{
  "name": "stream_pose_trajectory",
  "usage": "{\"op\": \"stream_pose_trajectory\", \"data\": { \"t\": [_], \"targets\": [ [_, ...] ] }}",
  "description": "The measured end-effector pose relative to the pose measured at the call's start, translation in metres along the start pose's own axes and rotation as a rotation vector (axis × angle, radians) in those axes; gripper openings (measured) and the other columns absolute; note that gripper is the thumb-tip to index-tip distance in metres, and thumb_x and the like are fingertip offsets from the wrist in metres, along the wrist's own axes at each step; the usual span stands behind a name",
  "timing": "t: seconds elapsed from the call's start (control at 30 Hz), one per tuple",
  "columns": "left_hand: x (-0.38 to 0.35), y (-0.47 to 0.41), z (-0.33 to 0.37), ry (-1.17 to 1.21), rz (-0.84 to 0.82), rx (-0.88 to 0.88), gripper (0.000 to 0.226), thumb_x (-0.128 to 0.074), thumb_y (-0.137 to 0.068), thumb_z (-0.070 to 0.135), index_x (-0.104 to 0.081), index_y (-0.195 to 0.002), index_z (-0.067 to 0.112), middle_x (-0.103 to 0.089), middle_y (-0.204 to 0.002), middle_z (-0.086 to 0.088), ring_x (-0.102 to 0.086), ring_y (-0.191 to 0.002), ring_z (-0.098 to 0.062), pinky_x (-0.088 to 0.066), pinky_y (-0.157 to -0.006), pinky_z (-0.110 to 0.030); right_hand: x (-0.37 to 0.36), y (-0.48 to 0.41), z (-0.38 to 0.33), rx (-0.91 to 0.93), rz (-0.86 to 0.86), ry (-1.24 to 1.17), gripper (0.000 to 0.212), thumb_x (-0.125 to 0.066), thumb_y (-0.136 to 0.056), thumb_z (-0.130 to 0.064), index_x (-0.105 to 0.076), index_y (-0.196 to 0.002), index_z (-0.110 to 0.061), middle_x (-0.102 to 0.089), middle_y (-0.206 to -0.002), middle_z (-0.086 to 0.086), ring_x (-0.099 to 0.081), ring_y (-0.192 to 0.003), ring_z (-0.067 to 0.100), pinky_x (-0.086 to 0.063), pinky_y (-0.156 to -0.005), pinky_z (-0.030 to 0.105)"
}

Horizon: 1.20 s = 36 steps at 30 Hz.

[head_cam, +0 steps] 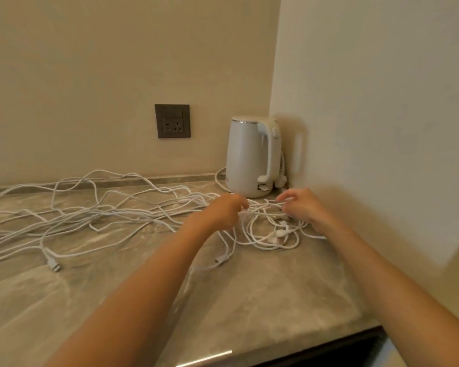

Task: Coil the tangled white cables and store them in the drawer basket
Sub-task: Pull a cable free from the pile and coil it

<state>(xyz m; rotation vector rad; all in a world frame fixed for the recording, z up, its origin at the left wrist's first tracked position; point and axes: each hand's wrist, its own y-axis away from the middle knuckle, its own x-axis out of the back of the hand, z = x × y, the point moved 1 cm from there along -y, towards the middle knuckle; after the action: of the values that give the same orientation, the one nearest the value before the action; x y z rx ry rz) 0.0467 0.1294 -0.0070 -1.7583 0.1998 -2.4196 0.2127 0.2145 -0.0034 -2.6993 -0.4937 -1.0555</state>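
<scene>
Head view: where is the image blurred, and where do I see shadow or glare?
In the head view, the left hand and right hand, both gripping the white cables, are slightly motion-blurred; the kettle throws a soft shadow on the right wall; a glare streak sits near the front edge of the counter; the wall's lower right is smeared.

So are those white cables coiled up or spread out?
Spread out: the cables sprawl in tangled loops across the counter, none coiled. The left hand and right hand pinch strands.
</scene>
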Motion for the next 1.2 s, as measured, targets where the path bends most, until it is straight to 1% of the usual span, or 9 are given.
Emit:
{"op": "stream_pose_trajectory", "data": {
  "t": [0.17,0.3,0.4,0.5,0.6,0.67,0.77,1.0,1.2],
  "targets": [
    [0.0,0.001,0.0,-0.048,-0.05,0.051,0.022,-0.058,-0.084,0.01,-0.066,-0.103,0.002,-0.064,-0.107,-0.015,-0.057,-0.101,-0.027,-0.038,-0.077,-0.025,-0.009,0.0,-0.013,0.149,-0.125,0.109,0.028,-0.065,-0.082,0.003,-0.068,-0.107,-0.009,-0.054,-0.073,-0.009,-0.055,-0.075,0.013,-0.043,-0.059,0.019],
    [0.005,0.002,-0.006,0.039,0.03,0.141,0.025,-0.066,-0.081,0.023,-0.068,-0.077,-0.002,-0.058,-0.072,-0.018,-0.05,-0.069,-0.021,-0.035,-0.06,-0.028,-0.021,-0.004,-0.021,0.199,-0.156,0.144,0.017,-0.067,-0.083,-0.003,-0.07,-0.098,-0.009,-0.054,-0.072,-0.008,-0.055,-0.072,0.01,-0.041,-0.055,0.016],
    [0.01,0.005,-0.008,0.064,0.063,0.147,0.019,-0.065,-0.08,0.019,-0.064,-0.074,0.001,-0.054,-0.072,-0.017,-0.046,-0.069,-0.019,-0.03,-0.058,-0.028,-0.03,-0.01,-0.025,0.191,-0.171,0.134,0.01,-0.066,-0.082,-0.003,-0.072,-0.09,-0.001,-0.056,-0.064,-0.006,-0.052,-0.063,0.005,-0.038,-0.052,0.013],
    [0.017,0.003,-0.013,0.174,0.162,0.096,0.005,-0.063,-0.081,0.011,-0.059,-0.083,0.007,-0.056,-0.08,-0.006,-0.05,-0.076,-0.018,-0.037,-0.062,-0.027,-0.03,-0.016,-0.027,0.184,0.012,0.024,0.009,-0.065,-0.082,-0.006,-0.069,-0.09,-0.008,-0.058,-0.075,-0.002,-0.055,-0.077,0.012,-0.041,-0.066,0.021],
    [0.025,0.002,-0.016,0.355,0.24,0.049,0.013,-0.06,-0.084,0.002,-0.056,-0.077,0.013,-0.059,-0.071,-0.002,-0.056,-0.064,-0.015,-0.048,-0.058,-0.025,-0.031,-0.021,-0.032,0.345,0.057,0.04,0.046,-0.07,-0.081,-0.011,-0.057,-0.125,-0.014,-0.054,-0.105,0.007,-0.05,-0.101,0.017,-0.041,-0.09,0.029],
    [0.032,0.002,-0.016,0.442,0.331,0.029,0.019,-0.056,-0.085,-0.002,-0.055,-0.075,0.014,-0.06,-0.068,-0.001,-0.058,-0.06,-0.013,-0.048,-0.048,-0.023,-0.034,-0.025,-0.041,0.465,0.039,0.099,0.031,-0.067,-0.085,-0.015,-0.067,-0.116,-0.012,-0.064,-0.106,0.009,-0.055,-0.106,0.021,-0.04,-0.09,0.029],
    [0.045,0.002,-0.02,0.441,0.491,0.087,0.014,-0.048,-0.091,0.007,-0.057,-0.082,0.014,-0.067,-0.082,-0.007,-0.063,-0.077,-0.024,-0.055,-0.061,-0.039,-0.03,-0.031,-0.054,0.404,0.083,-0.011,0.019,-0.057,-0.092,-0.019,-0.071,-0.092,-0.006,-0.064,-0.084,0.006,-0.057,-0.085,0.019,-0.036,-0.067,0.024],
    [0.062,0.009,-0.047,0.263,0.763,0.284,0.021,-0.041,-0.094,0.009,-0.057,-0.08,0.006,-0.065,-0.077,-0.015,-0.06,-0.073,-0.034,-0.051,-0.069,-0.048,-0.035,-0.03,-0.099,0.459,-0.067,-0.054,0.017,-0.045,-0.097,-0.011,-0.045,-0.081,-0.018,-0.061,-0.063,0.001,-0.056,-0.055,0.009,-0.045,-0.07,0.031],
    [0.078,0.025,-0.093,0.369,0.788,0.573,0.022,-0.043,-0.092,0.007,-0.058,-0.077,0.008,-0.065,-0.081,-0.015,-0.062,-0.078,-0.033,-0.051,-0.071,-0.04,-0.032,-0.04,-0.126,0.366,-0.253,0.418,0.022,-0.053,-0.093,-0.012,-0.066,-0.077,-0.009,-0.05,-0.054,-0.007,-0.047,-0.054,0.009,-0.037,-0.055,0.02]
  ]
}}
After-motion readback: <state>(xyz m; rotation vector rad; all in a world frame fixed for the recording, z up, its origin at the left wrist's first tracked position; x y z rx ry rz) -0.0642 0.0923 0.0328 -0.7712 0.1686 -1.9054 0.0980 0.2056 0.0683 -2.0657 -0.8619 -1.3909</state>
